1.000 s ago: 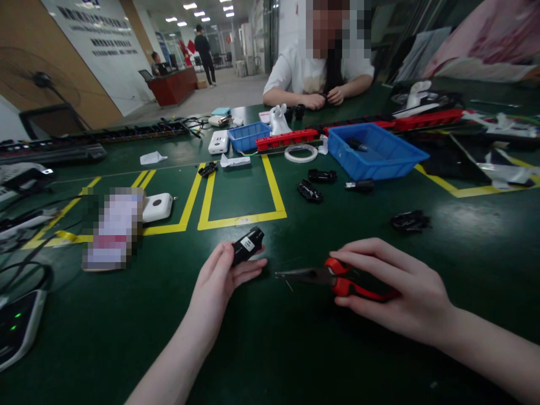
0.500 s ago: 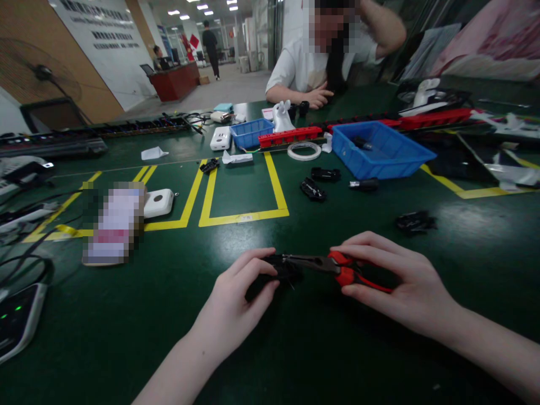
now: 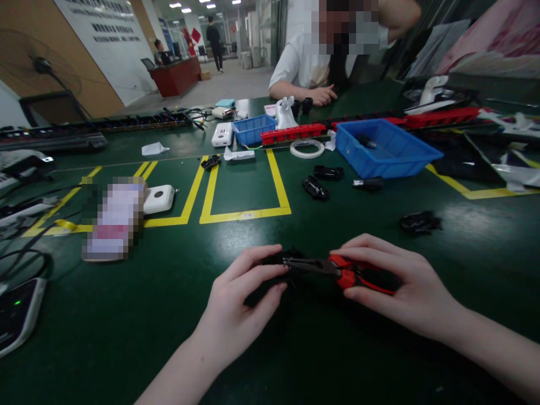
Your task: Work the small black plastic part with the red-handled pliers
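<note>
My right hand (image 3: 392, 275) is closed round the red handles of a pair of needle-nose pliers (image 3: 343, 270), whose dark jaws point left. The tips of the jaws touch a small black part (image 3: 295, 256) that my left hand (image 3: 247, 295) grips between thumb and fingers. Much of that part is hidden by my fingers, and its exact kind does not show. Similar black parts lie beyond my hands: one (image 3: 419, 222) to the right, and two more, an upper one (image 3: 329, 172) and a lower one (image 3: 315, 187), near the table's middle.
A large blue bin (image 3: 383, 152) with a black item in it stands at the back right, a smaller blue bin (image 3: 253, 130) left of it. Between them lies a tape roll (image 3: 307, 148). At left are a phone (image 3: 113, 225) and a white device (image 3: 159, 199). A person sits opposite.
My left hand has shifted slightly right with the black part, its fingers moving along it. The pliers' tips stay at the part, and my right hand keeps its grip.
</note>
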Demonstrator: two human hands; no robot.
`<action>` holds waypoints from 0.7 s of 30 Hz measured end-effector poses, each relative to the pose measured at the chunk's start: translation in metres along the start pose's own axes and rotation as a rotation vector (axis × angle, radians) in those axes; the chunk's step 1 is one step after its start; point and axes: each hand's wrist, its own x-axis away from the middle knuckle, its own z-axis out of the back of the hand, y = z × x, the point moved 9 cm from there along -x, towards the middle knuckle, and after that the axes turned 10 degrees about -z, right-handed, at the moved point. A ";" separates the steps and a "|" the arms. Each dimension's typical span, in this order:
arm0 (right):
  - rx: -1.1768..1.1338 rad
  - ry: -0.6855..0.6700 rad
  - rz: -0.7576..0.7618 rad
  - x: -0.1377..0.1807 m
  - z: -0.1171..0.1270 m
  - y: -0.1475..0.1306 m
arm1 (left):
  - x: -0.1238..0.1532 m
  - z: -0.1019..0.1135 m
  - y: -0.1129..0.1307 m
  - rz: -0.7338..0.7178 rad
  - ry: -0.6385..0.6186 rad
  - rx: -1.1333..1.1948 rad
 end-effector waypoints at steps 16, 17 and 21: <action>-0.006 -0.022 -0.003 0.000 -0.001 0.000 | -0.002 0.012 0.010 -0.020 0.099 -0.027; -0.006 -0.024 -0.001 0.000 -0.001 0.000 | -0.003 0.012 0.012 -0.031 0.095 -0.045; -0.013 -0.038 0.004 0.000 -0.003 -0.001 | -0.001 0.012 0.012 -0.050 0.102 -0.045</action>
